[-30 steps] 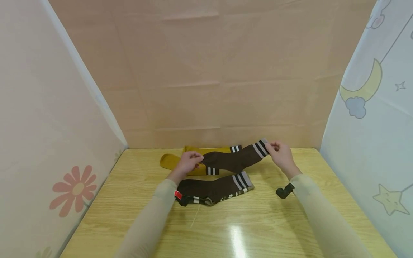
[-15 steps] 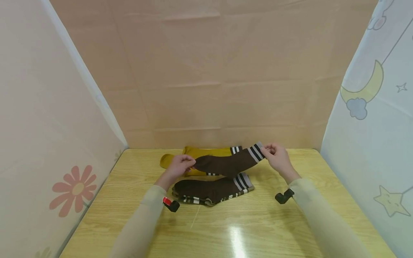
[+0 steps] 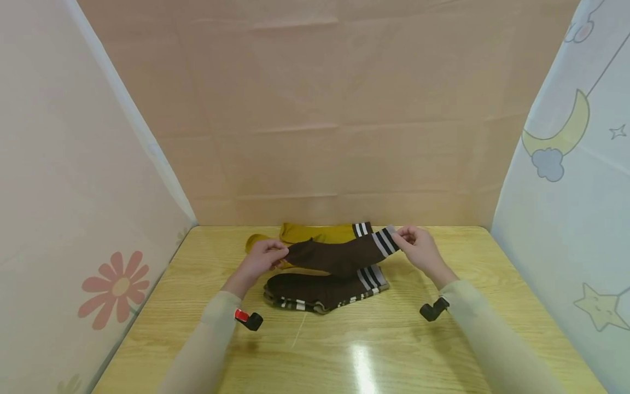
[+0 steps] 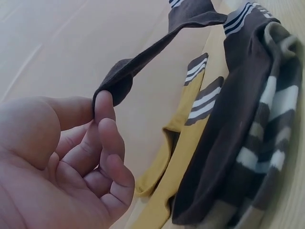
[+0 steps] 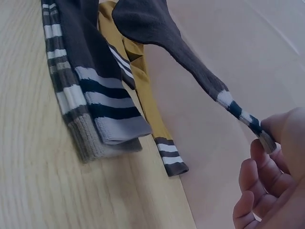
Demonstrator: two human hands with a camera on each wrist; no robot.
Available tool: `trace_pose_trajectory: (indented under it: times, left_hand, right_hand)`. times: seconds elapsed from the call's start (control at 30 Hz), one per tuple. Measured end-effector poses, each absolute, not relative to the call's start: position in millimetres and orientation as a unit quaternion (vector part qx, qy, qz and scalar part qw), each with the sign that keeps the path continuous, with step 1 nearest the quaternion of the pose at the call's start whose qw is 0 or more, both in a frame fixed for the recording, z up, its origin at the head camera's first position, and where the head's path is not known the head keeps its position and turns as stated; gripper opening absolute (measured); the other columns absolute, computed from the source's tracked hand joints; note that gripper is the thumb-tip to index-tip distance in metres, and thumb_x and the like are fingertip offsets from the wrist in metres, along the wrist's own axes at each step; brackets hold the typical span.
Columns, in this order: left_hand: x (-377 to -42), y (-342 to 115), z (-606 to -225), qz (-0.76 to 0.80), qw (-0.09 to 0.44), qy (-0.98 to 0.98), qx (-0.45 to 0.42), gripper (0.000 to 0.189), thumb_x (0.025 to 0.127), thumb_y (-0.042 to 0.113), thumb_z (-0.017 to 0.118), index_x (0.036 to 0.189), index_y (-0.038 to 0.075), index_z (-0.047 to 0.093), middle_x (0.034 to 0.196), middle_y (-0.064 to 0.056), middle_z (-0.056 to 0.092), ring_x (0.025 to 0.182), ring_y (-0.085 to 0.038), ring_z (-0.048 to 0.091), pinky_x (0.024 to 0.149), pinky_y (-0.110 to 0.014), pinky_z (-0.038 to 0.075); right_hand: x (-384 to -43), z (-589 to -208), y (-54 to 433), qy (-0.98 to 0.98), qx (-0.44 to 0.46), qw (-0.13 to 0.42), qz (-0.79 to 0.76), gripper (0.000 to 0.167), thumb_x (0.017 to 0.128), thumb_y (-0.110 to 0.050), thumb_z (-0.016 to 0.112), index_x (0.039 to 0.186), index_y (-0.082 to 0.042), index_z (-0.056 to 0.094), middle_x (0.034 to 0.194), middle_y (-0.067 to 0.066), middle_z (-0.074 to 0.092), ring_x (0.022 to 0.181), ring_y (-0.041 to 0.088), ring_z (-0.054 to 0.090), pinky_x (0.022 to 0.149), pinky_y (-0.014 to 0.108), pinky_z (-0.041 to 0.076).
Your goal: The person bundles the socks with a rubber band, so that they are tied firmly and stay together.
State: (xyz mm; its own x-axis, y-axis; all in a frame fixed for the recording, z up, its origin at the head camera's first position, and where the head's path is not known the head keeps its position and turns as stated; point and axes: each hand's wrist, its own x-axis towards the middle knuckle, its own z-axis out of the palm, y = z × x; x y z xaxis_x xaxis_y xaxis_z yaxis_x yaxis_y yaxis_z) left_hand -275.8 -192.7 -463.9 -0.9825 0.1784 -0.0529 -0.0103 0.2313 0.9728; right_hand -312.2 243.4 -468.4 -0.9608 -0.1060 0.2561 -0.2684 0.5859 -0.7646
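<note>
The right hand (image 5: 279, 179) pinches a raised brown sock (image 5: 143, 21) by its striped cuff (image 5: 238, 114). To its left, on a pale wooden table (image 5: 28, 176), a second brown sock (image 5: 83, 36) overlaps a patterned sock (image 5: 60, 78); yellow socks (image 5: 146, 95) with striped cuffs lie just beside them.

The lifted sock (image 3: 325, 257) is dark brown, its pale grey cuff striped black. The lying brown sock (image 3: 307, 288) has matching stripes. The patterned socks (image 5: 64, 86) mix white, dark and beige blocks. The mustard socks (image 3: 320, 234) have dark cuffs with white stripes. The worktop (image 3: 172, 328) shows yellowish wood grain; the backdrop (image 3: 320, 109) is plain tan.
</note>
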Motion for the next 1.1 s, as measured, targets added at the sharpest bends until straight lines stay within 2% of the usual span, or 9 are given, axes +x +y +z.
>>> trace_pose_trajectory:
  times: [0.17,0.3,0.53,1.1]
  left_hand:
    - [-268.5,-200.4,-467.0,0.607,0.078,0.789,0.053,0.019,0.105,0.012,0.066,0.112,-0.005,0.07,0.09,-0.019,0.074,0.078,-0.027,0.065,0.071,-0.036,0.054]
    - [-263.8,-206.5,-469.9,0.597,0.081,0.796,0.052,0.022,0.105,0.014,0.066,0.114,-0.005,0.069,0.09,-0.016,0.074,0.079,-0.026,0.065,0.073,-0.037,0.054]
    - [-256.5,-217.2,-470.7,0.599,0.09,0.794,0.053,0.025,0.105,0.016,0.066,0.116,-0.006,0.069,0.095,-0.021,0.072,0.081,-0.027,0.063,0.073,-0.036,0.055]
    - [-243.0,-241.6,-478.9,0.599,0.131,0.789,0.045,0.028,0.106,0.016,0.064,0.121,-0.007,0.069,0.089,-0.005,0.072,0.08,-0.023,0.062,0.072,-0.032,0.054]
  right_hand:
    - [-307.6,-472.6,239.7,-0.888,0.12,0.081,0.437,0.03,0.106,-0.032,0.066,0.107,-0.003,0.071,0.085,0.007,0.07,0.073,0.021,0.056,0.061,0.03,0.048]
    - [-303.8,-473.7,235.6,-0.884,0.127,0.072,0.443,0.029,0.106,-0.03,0.066,0.108,-0.002,0.071,0.083,0.007,0.071,0.071,0.018,0.055,0.06,0.03,0.047]
    - [-297.2,-476.2,229.7,-0.882,0.131,0.058,0.449,0.026,0.105,-0.025,0.067,0.108,0.0,0.071,0.083,0.007,0.069,0.071,0.015,0.054,0.058,0.028,0.046]
    - [-285.2,-483.7,215.2,-0.876,0.13,-0.006,0.465,0.025,0.104,-0.028,0.069,0.106,-0.003,0.071,0.083,0.004,0.066,0.07,0.019,0.055,0.059,0.029,0.048]
